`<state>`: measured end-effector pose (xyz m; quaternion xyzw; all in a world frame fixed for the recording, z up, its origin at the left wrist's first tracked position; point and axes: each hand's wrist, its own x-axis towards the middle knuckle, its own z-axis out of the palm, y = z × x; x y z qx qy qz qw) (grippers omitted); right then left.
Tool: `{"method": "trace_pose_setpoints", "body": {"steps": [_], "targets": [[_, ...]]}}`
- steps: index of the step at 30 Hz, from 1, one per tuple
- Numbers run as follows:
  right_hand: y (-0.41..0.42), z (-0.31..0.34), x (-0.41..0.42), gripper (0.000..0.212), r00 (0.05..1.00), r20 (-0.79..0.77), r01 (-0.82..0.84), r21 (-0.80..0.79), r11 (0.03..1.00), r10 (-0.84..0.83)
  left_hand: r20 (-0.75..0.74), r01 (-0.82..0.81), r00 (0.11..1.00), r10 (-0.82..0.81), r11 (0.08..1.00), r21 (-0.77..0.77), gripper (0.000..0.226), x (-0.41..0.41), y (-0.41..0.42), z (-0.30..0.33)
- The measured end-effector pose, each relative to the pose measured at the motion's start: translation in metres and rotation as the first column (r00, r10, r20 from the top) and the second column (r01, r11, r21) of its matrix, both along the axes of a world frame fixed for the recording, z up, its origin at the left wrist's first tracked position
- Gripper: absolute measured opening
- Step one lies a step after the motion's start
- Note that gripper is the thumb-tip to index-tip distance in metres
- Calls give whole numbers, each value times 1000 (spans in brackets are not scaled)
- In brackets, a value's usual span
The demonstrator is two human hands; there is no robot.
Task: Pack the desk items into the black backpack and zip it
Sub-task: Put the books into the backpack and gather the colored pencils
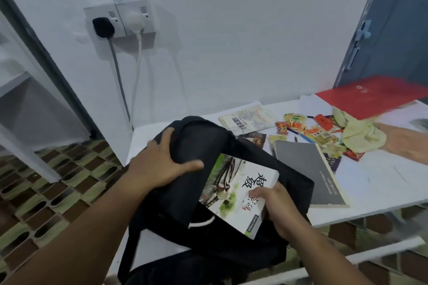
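Left hand [162, 164]: fingers spread flat, pressing the top of the black fabric backpack [192, 146], thumb beside the book's upper corner.
Backpack: on the white desk's [382, 192] left edge, mouth open beneath both hands.
Book: white paperback with black brush lettering [240, 192], tilted, partly inside the opening.
Right hand [280, 210]: fingers curled round the book's lower right edge.
Beyond right fingers: grey notebook [308, 169], snack packets [308, 129], red folder [372, 97].

- The black backpack [185, 146] was matt woven cloth.
- The book [238, 190] had a glossy paper cover.
- The grey notebook [308, 169] looked matt, perhaps card.
- The snack packets [298, 125] were shiny plastic.
- The white desk [375, 192] was smooth.
- The red folder [370, 97] seemed smooth.
- The yellowish rag [361, 134] was soft cloth.
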<state>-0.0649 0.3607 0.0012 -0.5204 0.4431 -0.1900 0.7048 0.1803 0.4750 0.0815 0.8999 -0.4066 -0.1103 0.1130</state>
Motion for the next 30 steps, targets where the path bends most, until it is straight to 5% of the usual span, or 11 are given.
{"method": "trace_pose_setpoints", "body": {"steps": [1, 3, 5, 6, 10, 13, 14, 16, 20, 27, 30], "targets": [[1, 1, 0, 29, 1000, -7, -1, -19, 1000, 1, 214, 39, 975, -56, 996, 83, 116, -10, -4, 3], [2, 5, 0, 32, 1000, -17, -6, -83, 997, 4, 564, 319, 765, -311, 944, 88, 103, -33, -11, 0], [0, 12, 0, 34, 1000, -12, -8, -151, 989, 6, 656, 672, 484, -580, 726, 146, 67, -46, -16, -10], [-3, 15, 0, 34, 1000, -16, 9, -171, 985, -12, 620, 723, 422, -661, 658, 210, 49, -45, -15, -17], [-22, 19, -3, 28, 993, -19, 109, -151, 983, -113, 240, 392, 830, -503, 834, 388, 30, -21, -6, -34], [-29, 17, -8, 21, 983, 13, 186, -114, 976, -185, 106, 338, 885, -453, 782, 523, 124, -38, 1, -50], [-31, 15, -9, 19, 976, 26, 218, -93, 972, -216, 102, 327, 877, -470, 738, 590, 135, -53, 4, -56], [-35, 14, -10, 18, 960, 41, 278, -60, 959, -276, 151, 325, 860, -488, 750, 576, 114, -71, 9, -65], [-42, 14, -15, 16, 956, 49, 293, -103, 950, -290, 108, 396, 891, -442, 870, 294, 26, -64, 14, -61], [-26, 12, -25, 15, 962, 122, 264, -193, 945, -244, 166, 351, 895, -415, 882, 314, 30, -61, 24, -47], [-31, 5, -26, 14, 960, 103, 272, -158, 949, -259, 59, 373, 899, -433, 831, 413, 28, -65, 29, -36]]}}
